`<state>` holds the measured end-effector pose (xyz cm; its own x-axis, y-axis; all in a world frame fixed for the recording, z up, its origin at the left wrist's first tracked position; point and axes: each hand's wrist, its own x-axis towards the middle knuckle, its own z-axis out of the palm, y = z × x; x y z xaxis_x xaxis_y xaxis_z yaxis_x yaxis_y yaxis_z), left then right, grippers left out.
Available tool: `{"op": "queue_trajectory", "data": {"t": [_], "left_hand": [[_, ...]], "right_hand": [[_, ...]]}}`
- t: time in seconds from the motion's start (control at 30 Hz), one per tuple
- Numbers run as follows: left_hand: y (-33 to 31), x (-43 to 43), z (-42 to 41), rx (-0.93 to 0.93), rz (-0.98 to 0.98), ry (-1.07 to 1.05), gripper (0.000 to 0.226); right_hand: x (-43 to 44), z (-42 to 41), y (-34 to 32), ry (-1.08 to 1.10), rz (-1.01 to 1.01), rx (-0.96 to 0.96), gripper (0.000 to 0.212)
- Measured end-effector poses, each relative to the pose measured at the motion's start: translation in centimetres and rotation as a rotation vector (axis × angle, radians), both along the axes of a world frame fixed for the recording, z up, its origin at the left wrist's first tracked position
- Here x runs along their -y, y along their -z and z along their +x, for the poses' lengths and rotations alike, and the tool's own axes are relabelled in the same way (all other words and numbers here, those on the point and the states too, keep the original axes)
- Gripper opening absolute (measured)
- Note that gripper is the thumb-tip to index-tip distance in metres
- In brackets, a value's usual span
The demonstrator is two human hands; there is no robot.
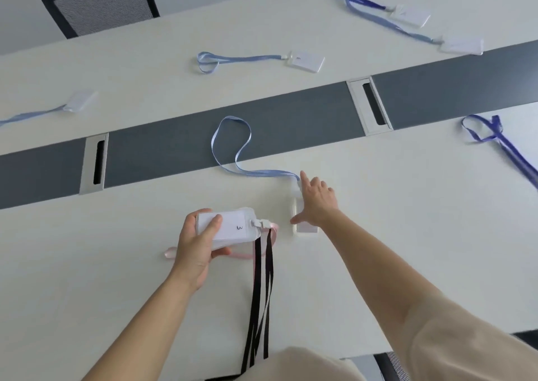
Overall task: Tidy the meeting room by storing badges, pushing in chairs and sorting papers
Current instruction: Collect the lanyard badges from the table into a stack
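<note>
My left hand (198, 243) grips a stack of white badge holders (233, 224), the top one marked "3". Black lanyards (259, 299) and a pink lanyard (256, 254) hang from the stack. My right hand (316, 203) lies with spread fingers on a white badge (305, 229) on the table, thumb at its left edge. That badge's light blue lanyard (233, 144) loops back onto the grey strip. Other badges lie farther off: one with a light blue lanyard (304, 61), one at far left (78, 101), two at far right (410, 16) (461, 45).
The white table (116, 235) has a grey centre strip (174, 153) with two cable slots (96, 162) (372, 104). A dark blue lanyard (495, 139) lies at the right edge. A mesh chair (102, 5) stands beyond the table; another chair (390, 366) is near me.
</note>
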<state>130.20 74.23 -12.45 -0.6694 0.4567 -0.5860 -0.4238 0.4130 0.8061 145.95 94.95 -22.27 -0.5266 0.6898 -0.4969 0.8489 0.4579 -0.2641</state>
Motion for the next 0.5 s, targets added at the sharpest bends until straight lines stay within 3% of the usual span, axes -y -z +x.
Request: {"op": "queue_trajectory", "data": {"t": [0.03,0.17,0.23,0.33,0.4,0.5], "left_hand": [[-0.1,0.1,0.0,-0.009,-0.005,-0.005,0.020],[-1.1,-0.2,-0.2,-0.073,0.005,0.042,0.014],[-1.5,-0.5,-0.1,-0.119,0.007,0.083,0.013],[-2.4,-0.4,0.1,-0.154,0.026,0.126,0.010],[-3.0,-0.1,0.4,-0.163,0.063,0.150,0.006],[-4.0,0.4,1.4,-0.138,0.142,0.210,0.004]], "right_hand": [[0.1,0.0,0.0,0.095,-0.028,-0.025,0.116],[1.1,0.6,-1.6,0.423,-0.110,-0.270,0.031],[1.5,0.8,-3.9,0.649,-0.207,-0.509,0.029],[2.7,1.3,-8.8,0.981,-0.532,-0.907,0.023],[4.2,1.8,-11.7,1.037,-0.704,-1.027,0.015],[7.7,2.7,-13.1,0.967,-0.673,-1.050,0.014]]}}
